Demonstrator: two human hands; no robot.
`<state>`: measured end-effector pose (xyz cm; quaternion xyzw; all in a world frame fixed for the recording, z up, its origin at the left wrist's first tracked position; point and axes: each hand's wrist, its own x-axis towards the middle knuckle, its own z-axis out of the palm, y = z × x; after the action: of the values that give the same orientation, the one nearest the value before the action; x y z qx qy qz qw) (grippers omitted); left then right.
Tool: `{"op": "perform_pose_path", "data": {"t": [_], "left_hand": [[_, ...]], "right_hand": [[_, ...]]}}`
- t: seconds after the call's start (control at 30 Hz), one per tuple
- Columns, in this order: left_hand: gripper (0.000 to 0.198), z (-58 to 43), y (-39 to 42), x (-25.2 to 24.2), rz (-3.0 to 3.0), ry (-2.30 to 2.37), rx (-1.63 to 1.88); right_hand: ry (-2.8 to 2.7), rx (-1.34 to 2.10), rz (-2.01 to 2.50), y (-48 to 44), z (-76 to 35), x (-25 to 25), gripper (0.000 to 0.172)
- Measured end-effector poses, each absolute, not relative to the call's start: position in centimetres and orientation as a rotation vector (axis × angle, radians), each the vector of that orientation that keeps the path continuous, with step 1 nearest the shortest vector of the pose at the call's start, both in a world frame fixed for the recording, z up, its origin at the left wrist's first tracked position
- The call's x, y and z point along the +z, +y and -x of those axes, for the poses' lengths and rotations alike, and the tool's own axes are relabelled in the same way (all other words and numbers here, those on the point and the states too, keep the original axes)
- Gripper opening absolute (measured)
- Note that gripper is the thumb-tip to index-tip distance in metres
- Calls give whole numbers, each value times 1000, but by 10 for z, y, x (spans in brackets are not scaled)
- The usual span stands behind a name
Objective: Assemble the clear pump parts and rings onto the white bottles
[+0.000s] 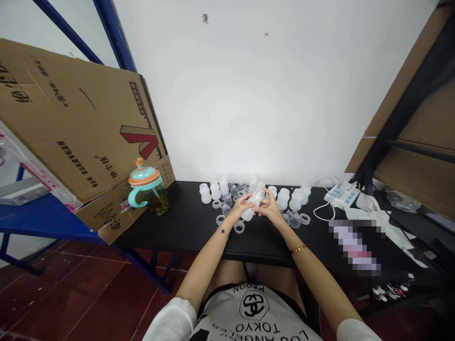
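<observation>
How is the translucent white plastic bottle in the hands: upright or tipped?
Tipped: the translucent white plastic bottle slants between the left hand and right hand, its base lower left, its clear top upper right.

Count one lidded jug (147, 184); right of it, one handheld bottle (248, 215), at least nine white bottles (215, 190), at least four clear rings (239, 231); left of it, one printed carton (81, 128).

Small white bottle (248, 215) with a clear top (259, 192), tilted

The small white bottle is milky and smooth, its rounded base pointing down and to the left. The clear top is at its upper end, leaning to the right; how firmly it sits cannot be told. Fingers of the left hand (242, 206) and right hand (270, 209) partly hide the middle, above the desk (174, 237).
</observation>
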<state>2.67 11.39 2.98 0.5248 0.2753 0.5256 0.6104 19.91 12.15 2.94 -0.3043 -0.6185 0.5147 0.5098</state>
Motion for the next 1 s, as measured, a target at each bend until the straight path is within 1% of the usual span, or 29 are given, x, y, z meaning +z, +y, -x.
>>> {"op": "perform_pose_path", "data": {"t": [0.23, 0.43, 0.5, 0.67, 0.77, 0.83, 1.0], "left_hand": [[65, -28, 115, 28, -1206, 592, 1226], [53, -27, 122, 26, -1155, 520, 1262], [50, -26, 124, 26, -1139, 519, 1292], [53, -22, 121, 29, -1011, 483, 1398], [50, -21, 118, 33, -979, 468, 1440], [49, -21, 117, 35, -977, 464, 1442], [51, -24, 116, 40, -987, 451, 1374]], "right_hand": [[-1466, 1279, 674, 122, -197, 25, 105], [-1432, 1311, 642, 119, -194, 26, 105], [-1409, 1300, 645, 120, -193, 26, 97], [-1375, 1257, 749, 124, -192, 25, 62], [-1395, 1290, 792, 125, -192, 25, 46], [-1416, 1322, 819, 125, -192, 25, 42], [-1437, 1358, 875, 125, -192, 24, 40]]}}
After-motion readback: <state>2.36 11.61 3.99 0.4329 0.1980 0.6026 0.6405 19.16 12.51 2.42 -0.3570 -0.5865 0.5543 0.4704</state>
